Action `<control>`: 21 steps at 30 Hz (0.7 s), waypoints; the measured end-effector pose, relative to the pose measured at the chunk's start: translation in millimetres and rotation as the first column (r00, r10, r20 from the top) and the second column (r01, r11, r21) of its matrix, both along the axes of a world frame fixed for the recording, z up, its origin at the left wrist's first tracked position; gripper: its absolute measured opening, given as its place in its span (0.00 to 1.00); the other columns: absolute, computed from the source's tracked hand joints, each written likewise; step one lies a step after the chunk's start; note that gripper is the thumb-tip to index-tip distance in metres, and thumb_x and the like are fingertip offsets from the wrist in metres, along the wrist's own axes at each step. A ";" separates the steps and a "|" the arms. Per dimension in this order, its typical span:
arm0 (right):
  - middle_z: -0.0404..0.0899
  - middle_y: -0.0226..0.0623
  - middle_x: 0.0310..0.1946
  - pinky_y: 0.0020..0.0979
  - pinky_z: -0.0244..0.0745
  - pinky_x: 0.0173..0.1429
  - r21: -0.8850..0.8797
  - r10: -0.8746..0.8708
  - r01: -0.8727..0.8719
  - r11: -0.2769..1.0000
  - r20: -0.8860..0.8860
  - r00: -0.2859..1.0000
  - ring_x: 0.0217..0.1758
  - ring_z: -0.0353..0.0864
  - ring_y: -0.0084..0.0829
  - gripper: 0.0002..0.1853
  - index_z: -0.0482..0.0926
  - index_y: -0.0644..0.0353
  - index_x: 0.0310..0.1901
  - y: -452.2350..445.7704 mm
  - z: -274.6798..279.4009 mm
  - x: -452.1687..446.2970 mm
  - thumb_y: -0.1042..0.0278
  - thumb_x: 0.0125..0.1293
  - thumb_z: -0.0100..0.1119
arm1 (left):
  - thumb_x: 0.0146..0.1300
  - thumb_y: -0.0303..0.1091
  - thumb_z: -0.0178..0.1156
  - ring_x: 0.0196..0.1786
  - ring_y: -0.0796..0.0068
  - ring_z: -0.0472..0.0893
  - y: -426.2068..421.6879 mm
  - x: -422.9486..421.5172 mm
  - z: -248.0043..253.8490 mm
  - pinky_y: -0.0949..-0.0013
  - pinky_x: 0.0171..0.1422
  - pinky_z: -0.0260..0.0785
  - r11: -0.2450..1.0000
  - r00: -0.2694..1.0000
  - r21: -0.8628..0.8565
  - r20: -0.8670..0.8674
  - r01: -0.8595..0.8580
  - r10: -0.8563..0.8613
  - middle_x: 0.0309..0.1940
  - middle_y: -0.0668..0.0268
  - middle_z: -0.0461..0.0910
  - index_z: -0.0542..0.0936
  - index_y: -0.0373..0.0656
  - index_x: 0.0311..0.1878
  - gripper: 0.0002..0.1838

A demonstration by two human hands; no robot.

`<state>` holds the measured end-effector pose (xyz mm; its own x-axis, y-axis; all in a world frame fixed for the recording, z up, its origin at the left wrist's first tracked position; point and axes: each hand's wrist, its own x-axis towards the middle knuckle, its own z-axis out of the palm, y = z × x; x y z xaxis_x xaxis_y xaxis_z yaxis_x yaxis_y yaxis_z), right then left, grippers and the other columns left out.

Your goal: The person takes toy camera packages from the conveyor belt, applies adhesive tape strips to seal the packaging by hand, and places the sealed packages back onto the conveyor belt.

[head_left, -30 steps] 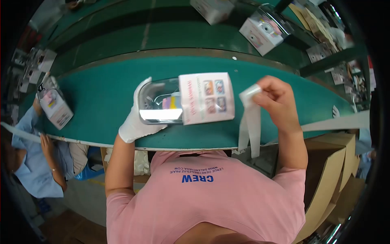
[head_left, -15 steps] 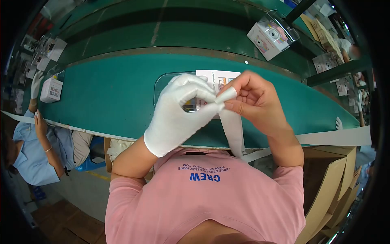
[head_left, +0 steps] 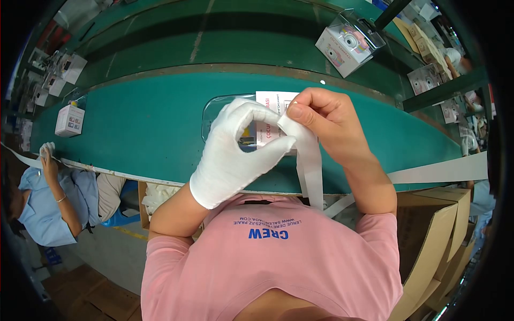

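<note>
A boxed package (head_left: 265, 135), white printed card with a clear plastic cover, lies on the green table (head_left: 139, 128) under both hands. My left hand (head_left: 235, 150), in a white glove, is over its clear part, with thumb and forefinger curved and apart and nothing visibly held between them. Bare and pinched, my right hand (head_left: 326, 120) holds the upper end of a white strip (head_left: 309, 166) just beside the left fingertips. The strip hangs down past the table's front edge. Part of the package is hidden by the hands.
Another boxed package (head_left: 348, 48) stands at the back right, and one (head_left: 69, 120) at the left. A person in blue (head_left: 53, 203) sits at the far left. Open cardboard boxes (head_left: 433, 235) are at the lower right. A long white band (head_left: 439, 171) runs at the right.
The package went from my left hand down onto the table. My hands came together at the strip's end, then my left thumb and forefinger parted while the right kept the strip.
</note>
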<state>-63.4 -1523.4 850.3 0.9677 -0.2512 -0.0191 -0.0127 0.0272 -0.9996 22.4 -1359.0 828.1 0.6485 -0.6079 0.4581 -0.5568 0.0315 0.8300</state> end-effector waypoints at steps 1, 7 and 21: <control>0.79 0.29 0.32 0.16 0.66 0.35 -0.059 0.001 0.000 0.998 0.018 1.000 0.31 0.71 0.15 0.05 0.80 0.62 0.32 1.4 1.6 0.2 0.74 0.67 0.66 | 0.49 0.20 0.71 0.34 0.72 0.74 0.8 -0.7 2.5 0.71 0.42 0.69 1.000 0.999 0.007 -0.049 0.015 -0.015 0.34 0.67 0.79 0.82 0.42 0.33 0.10; 0.79 0.27 0.31 0.18 0.64 0.34 -0.392 0.063 0.082 0.916 0.344 0.937 0.30 0.69 0.16 0.06 0.81 0.61 0.33 -7.0 -21.7 3.4 0.72 0.69 0.64 | 0.51 0.22 0.70 0.31 0.70 0.72 2.0 -4.6 3.5 0.70 0.40 0.69 0.995 0.959 -0.045 -0.264 0.094 -0.103 0.34 0.66 0.78 0.82 0.42 0.32 0.08; 0.77 0.27 0.29 0.18 0.63 0.33 -0.355 -0.113 0.102 0.929 -0.011 0.994 0.29 0.68 0.15 0.04 0.80 0.62 0.40 -10.3 -10.8 -18.0 0.72 0.70 0.61 | 0.54 0.38 0.73 0.49 0.55 0.79 2.1 -0.9 -13.2 0.60 0.52 0.72 0.947 0.779 0.076 0.592 -0.313 0.210 0.49 0.54 0.80 0.79 0.38 0.47 0.21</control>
